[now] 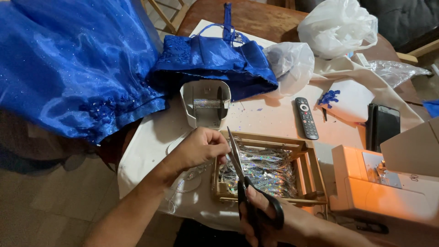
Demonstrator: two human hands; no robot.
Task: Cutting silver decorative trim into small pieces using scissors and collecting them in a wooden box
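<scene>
Cloth-covered table (274,116), tiled floor; right hand (263,215) grip closed on scissors (242,183); left hand (199,148) pinches sequin strip (227,158).

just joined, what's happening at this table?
A person is cutting at a table. The right hand holds black-handled scissors, blades open and pointing up. The left hand pinches something small at the blades; what it is cannot be told. Below sits a wooden crate filled with shiny holographic strips. A blue dress lies at the left, a remote and phone behind, an orange sewing machine at the right.
</scene>
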